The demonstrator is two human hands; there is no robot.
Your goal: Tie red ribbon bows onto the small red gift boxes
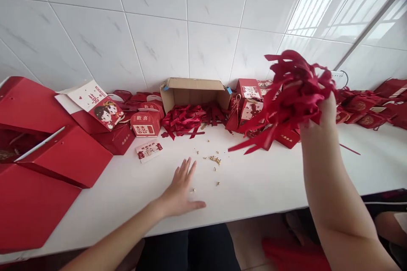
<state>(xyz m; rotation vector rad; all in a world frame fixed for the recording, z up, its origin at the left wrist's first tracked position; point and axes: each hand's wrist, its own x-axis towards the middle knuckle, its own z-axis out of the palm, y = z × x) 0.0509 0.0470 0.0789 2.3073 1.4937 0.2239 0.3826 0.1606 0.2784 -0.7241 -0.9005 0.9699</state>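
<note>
A big bunch of dark red ribbons (292, 89) is raised above the right part of the table, my right hand (322, 108) closed around it. Loose ends trail down to the left, and most of my fingers are hidden by the ribbons. My left hand (181, 192) is open, fingers spread, low over the white table (254, 190). Beside it lie small gold bells or beads (215, 160), several scattered and some in a little heap. More red ribbons (186, 119) spill from a cardboard box (196, 82) on its side against the wall.
Large red boxes (66, 152) fill the left end of the table. Small red gift boxes (146, 123) flank the cardboard box, and more red boxes (365, 110) line the wall at right. A printed card (149, 150) lies flat. Another person's leg (389, 226) shows at lower right.
</note>
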